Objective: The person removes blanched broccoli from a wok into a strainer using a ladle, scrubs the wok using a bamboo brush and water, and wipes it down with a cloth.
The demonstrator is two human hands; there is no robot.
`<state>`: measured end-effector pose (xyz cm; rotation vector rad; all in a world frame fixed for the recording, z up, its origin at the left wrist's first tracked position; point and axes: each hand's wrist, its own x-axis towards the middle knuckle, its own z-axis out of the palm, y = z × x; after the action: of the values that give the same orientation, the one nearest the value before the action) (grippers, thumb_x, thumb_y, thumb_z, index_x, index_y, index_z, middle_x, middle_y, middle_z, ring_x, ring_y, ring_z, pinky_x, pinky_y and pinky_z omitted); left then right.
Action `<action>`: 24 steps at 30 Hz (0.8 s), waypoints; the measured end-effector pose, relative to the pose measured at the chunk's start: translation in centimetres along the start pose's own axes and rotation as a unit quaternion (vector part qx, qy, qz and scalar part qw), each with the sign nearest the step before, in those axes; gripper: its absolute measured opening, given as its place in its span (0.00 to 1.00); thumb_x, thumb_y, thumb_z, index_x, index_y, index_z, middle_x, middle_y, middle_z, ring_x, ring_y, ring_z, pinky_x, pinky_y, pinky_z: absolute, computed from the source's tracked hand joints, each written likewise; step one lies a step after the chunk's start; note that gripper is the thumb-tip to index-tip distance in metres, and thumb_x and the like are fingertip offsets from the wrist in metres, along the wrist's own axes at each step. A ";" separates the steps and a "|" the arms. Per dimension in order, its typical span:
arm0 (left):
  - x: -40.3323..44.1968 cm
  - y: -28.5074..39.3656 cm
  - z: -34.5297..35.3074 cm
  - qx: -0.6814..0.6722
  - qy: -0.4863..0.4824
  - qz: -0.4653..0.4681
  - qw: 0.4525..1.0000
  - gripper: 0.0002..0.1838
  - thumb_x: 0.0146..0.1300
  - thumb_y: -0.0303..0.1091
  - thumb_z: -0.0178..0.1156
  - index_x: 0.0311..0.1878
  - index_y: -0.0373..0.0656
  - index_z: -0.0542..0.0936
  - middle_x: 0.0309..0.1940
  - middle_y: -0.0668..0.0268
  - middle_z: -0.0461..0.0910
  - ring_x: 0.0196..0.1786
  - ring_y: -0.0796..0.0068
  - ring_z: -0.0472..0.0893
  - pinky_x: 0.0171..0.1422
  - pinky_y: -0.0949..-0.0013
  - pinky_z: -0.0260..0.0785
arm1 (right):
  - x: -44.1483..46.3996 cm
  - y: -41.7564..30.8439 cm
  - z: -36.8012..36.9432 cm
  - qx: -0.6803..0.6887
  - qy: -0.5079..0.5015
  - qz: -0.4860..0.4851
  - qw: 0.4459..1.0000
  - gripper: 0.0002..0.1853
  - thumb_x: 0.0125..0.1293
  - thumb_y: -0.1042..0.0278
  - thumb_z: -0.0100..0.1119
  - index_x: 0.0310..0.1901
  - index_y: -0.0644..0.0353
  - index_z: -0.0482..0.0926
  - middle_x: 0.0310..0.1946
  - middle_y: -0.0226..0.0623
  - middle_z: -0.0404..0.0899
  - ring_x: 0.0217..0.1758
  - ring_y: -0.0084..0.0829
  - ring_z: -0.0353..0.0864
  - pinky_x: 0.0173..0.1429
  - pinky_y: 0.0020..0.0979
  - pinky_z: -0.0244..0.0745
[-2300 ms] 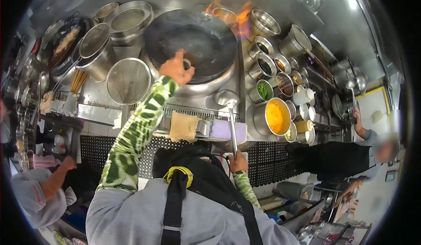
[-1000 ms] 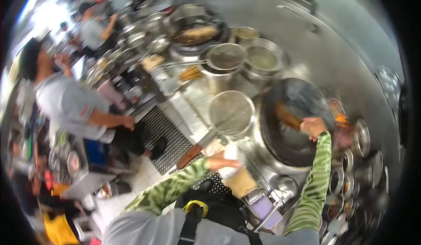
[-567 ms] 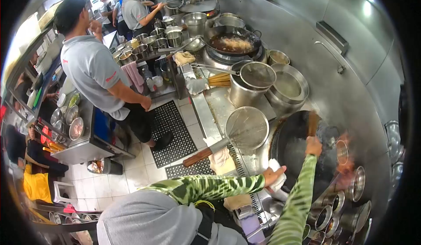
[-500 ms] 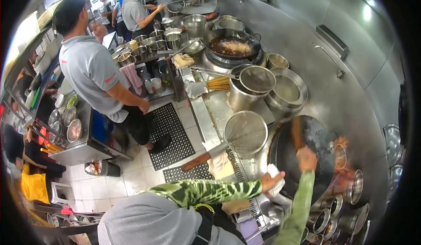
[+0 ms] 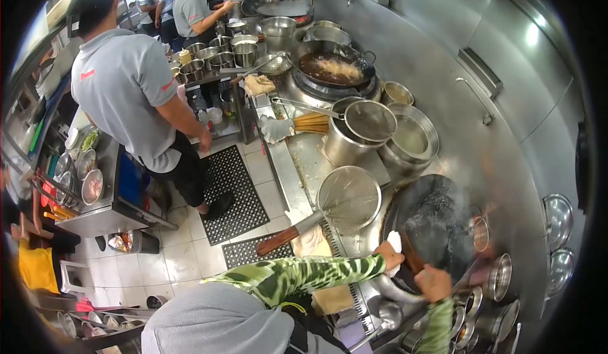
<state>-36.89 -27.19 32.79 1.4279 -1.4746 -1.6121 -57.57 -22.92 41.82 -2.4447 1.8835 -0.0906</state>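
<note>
At the near rim of the steaming dark wok [image 5: 437, 211], my left hand [image 5: 389, 257] is closed on a white cloth [image 5: 395, 243]. Just to its right, my right hand [image 5: 434, 283] is wrapped round a brown brush-like tool [image 5: 411, 252], slanting over the wok's near left side. A round mesh strainer [image 5: 349, 197] with a wooden handle [image 5: 277, 242] lies on the counter left of the wok. The metal ladle [image 5: 390, 314] rests below my hands.
Steel pots with a second strainer [image 5: 370, 121] stand beyond the wok. Farther back, food fries in another wok [image 5: 332, 69]. A co-worker [image 5: 126, 88] stands at the left by the black mat [image 5: 234, 192]. Steel containers [image 5: 500, 276] line the right.
My right hand has swept the brown tool from the wok's far side down to its near left side. The flames beside the wok have faded. My left hand still holds the cloth.
</note>
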 end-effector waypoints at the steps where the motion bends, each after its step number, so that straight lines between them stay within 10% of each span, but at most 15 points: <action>1: -0.3 -0.3 0.2 0.001 -0.005 -0.010 1.000 0.29 0.48 0.46 0.63 0.36 0.20 0.79 0.33 0.35 0.80 0.42 0.45 0.83 0.48 0.55 0.75 | -1.2 2.0 -0.4 -0.037 -0.090 0.009 0.995 0.14 0.55 0.59 0.61 0.31 0.64 0.82 0.25 0.55 0.81 0.32 0.48 0.85 0.34 0.41 0.79; 3: 0.0 0.1 0.3 -0.003 -0.003 -0.018 1.000 0.28 0.49 0.46 0.61 0.37 0.21 0.79 0.33 0.35 0.80 0.42 0.46 0.84 0.49 0.57 0.75 | 5.2 7.9 0.4 -0.009 -0.314 0.248 0.916 0.19 0.55 0.57 0.58 0.42 0.62 0.85 0.30 0.54 0.82 0.24 0.46 0.83 0.34 0.38 0.80; 5: -1.2 1.4 -0.9 -0.018 0.000 -0.026 1.000 0.25 0.49 0.41 0.62 0.32 0.20 0.79 0.28 0.35 0.79 0.34 0.47 0.85 0.41 0.57 0.78 | 6.9 8.3 1.7 0.241 -0.006 0.375 0.895 0.19 0.58 0.58 0.56 0.46 0.62 0.83 0.31 0.53 0.83 0.21 0.42 0.82 0.30 0.38 0.80; 11: -1.1 1.1 -1.3 -0.093 -0.049 -0.043 0.993 0.23 0.52 0.41 0.61 0.28 0.21 0.79 0.22 0.43 0.80 0.27 0.54 0.85 0.32 0.59 0.78 | -2.0 -1.3 2.8 0.065 0.056 0.098 0.991 0.30 0.50 0.50 0.66 0.53 0.61 0.81 0.38 0.58 0.82 0.41 0.57 0.82 0.49 0.47 0.78; 13: -0.7 1.2 -0.9 -0.098 -0.041 -0.046 0.993 0.22 0.53 0.39 0.61 0.29 0.20 0.78 0.24 0.42 0.80 0.26 0.53 0.84 0.26 0.60 0.78 | -3.8 -0.3 -1.1 0.073 -0.069 0.140 0.985 0.25 0.48 0.55 0.69 0.48 0.61 0.84 0.40 0.57 0.83 0.47 0.50 0.84 0.59 0.41 0.75; 18: -0.7 1.1 -0.3 -0.074 -0.026 -0.068 0.995 0.26 0.52 0.42 0.62 0.35 0.18 0.77 0.32 0.37 0.81 0.34 0.49 0.85 0.35 0.57 0.80 | 5.4 16.2 4.9 0.024 -0.026 0.310 0.950 0.12 0.54 0.63 0.60 0.30 0.64 0.86 0.22 0.51 0.82 0.29 0.47 0.85 0.36 0.44 0.78; 20: -0.8 0.9 -0.3 -0.030 -0.014 -0.058 0.998 0.28 0.51 0.44 0.64 0.38 0.20 0.77 0.35 0.36 0.80 0.41 0.48 0.84 0.45 0.57 0.78 | 7.2 4.6 -0.4 0.193 0.045 0.382 0.903 0.13 0.55 0.62 0.59 0.34 0.62 0.86 0.26 0.52 0.83 0.26 0.48 0.84 0.32 0.43 0.77; 24: -0.1 0.0 0.4 0.047 -0.040 -0.014 0.998 0.25 0.53 0.46 0.63 0.38 0.26 0.79 0.32 0.42 0.80 0.37 0.51 0.82 0.42 0.58 0.76 | 0.7 0.1 2.3 0.019 0.030 0.157 0.987 0.27 0.54 0.50 0.63 0.54 0.54 0.81 0.39 0.53 0.82 0.43 0.53 0.82 0.52 0.47 0.75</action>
<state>-37.18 -26.97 32.72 1.4553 -1.6010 -1.6550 -57.32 -23.57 39.50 -2.1111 2.2424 -0.1870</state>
